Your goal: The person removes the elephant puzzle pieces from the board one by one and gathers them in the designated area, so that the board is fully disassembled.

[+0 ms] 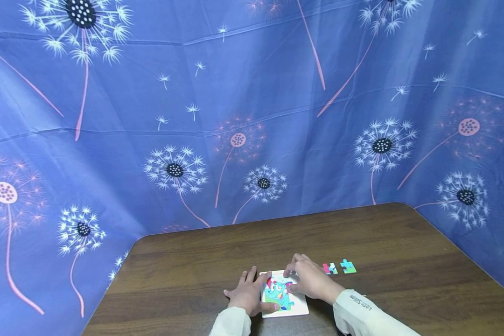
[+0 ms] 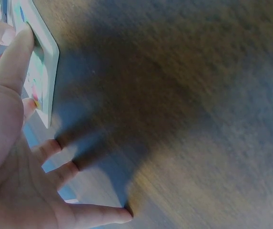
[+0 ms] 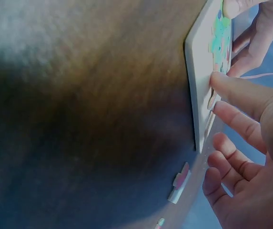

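A jigsaw puzzle board (image 1: 300,308) with a pale rim lies on the table, and a picture of a light-blue cartoon animal (image 1: 277,293) fills much of it. My left hand (image 1: 247,296) rests at its left side, the thumb pressing on the picture's lower part and the index finger at the top left. The other left fingers spread onto the tabletop. Over the board's right half, my right hand (image 1: 312,279) pinches a small puzzle piece (image 3: 212,104) between thumb and index finger. That piece is mostly hidden; its remaining fingers are loosely bent above the board's far edge.
Two loose puzzle pieces lie right of the board: a red and white one (image 1: 332,268), partly behind the right hand, and a blue and green one (image 1: 348,267). The brown wooden table (image 1: 185,280) meets a blue dandelion-print cloth (image 1: 277,116) behind.
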`<control>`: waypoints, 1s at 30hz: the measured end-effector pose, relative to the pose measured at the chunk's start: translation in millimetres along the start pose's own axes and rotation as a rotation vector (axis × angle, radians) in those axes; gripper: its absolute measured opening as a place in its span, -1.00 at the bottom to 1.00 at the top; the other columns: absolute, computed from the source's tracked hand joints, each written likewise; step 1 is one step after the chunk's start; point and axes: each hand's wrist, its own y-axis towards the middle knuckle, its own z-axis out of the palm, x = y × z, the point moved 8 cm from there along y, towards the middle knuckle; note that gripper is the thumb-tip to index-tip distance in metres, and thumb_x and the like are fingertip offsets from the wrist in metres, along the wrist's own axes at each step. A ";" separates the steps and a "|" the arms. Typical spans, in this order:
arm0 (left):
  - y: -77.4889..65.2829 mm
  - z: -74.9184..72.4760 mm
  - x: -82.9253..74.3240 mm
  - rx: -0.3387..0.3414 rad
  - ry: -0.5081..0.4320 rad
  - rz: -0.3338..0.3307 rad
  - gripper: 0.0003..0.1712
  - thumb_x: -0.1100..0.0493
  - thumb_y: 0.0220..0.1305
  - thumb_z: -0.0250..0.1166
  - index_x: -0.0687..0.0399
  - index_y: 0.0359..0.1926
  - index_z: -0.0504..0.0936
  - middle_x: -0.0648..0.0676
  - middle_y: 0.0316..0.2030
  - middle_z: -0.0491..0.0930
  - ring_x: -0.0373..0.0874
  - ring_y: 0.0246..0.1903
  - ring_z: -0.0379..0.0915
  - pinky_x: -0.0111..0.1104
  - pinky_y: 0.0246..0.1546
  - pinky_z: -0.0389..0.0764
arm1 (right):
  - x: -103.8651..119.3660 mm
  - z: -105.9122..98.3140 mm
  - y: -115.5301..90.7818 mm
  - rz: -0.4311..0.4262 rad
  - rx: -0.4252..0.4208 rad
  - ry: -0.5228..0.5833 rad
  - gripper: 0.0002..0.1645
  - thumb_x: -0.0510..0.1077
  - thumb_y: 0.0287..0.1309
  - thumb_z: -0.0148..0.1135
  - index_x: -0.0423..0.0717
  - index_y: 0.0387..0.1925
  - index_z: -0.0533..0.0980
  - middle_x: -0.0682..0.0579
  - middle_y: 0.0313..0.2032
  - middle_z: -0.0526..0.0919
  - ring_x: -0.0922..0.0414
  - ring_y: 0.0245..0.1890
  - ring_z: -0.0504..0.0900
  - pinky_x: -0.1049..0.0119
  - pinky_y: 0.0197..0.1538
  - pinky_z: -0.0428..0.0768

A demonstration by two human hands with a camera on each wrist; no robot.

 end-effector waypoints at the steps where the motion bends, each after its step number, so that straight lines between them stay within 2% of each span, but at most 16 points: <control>1: 0.1 0.1 0.0 0.009 -0.002 -0.002 -0.07 -0.26 0.02 0.56 -0.29 0.42 0.44 0.14 0.47 0.27 0.26 0.45 0.16 0.62 -0.02 0.24 | -0.4 0.4 -0.5 -0.001 -0.001 0.007 -0.70 -0.16 -0.14 0.66 0.03 -0.31 0.71 0.15 -0.29 0.45 0.14 -0.23 0.43 0.23 -0.24 0.50; 14: -0.8 -0.6 -0.8 0.023 -0.018 -0.010 -0.08 -0.24 0.04 0.56 -0.28 0.42 0.44 0.13 0.48 0.26 0.24 0.45 0.15 0.62 -0.01 0.23 | -5.6 -8.7 -5.5 -0.029 -0.008 0.082 -0.71 -0.18 -0.08 0.62 0.03 -0.27 0.69 0.15 -0.26 0.47 0.10 -0.19 0.46 0.13 -0.16 0.54; 21: -2.2 -1.6 -0.6 0.013 -0.015 -0.005 -0.09 -0.23 0.04 0.56 -0.28 0.42 0.44 0.13 0.47 0.27 0.24 0.45 0.16 0.61 -0.01 0.23 | -10.8 -16.5 -8.0 -0.020 0.006 0.107 -0.69 -0.15 -0.06 0.63 0.02 -0.24 0.69 0.14 -0.26 0.51 0.12 -0.26 0.47 0.21 -0.25 0.49; 27: -0.8 -0.8 -0.2 0.024 -0.016 -0.011 -0.09 -0.24 0.06 0.56 -0.29 0.43 0.43 0.13 0.48 0.25 0.24 0.45 0.15 0.61 0.00 0.23 | -14.1 -22.7 -12.5 -0.008 0.017 0.109 -0.68 -0.14 -0.07 0.63 0.01 -0.24 0.69 0.14 -0.23 0.52 0.04 -0.17 0.54 0.06 -0.16 0.57; 30: -0.7 -0.1 0.5 0.025 -0.019 -0.013 -0.09 -0.24 0.06 0.55 -0.29 0.43 0.43 0.13 0.49 0.25 0.23 0.46 0.14 0.61 0.01 0.22 | -16.3 -25.6 -14.9 -0.008 0.013 0.093 -0.68 -0.13 -0.08 0.64 0.04 -0.25 0.68 0.15 -0.23 0.52 0.03 -0.17 0.54 0.05 -0.17 0.57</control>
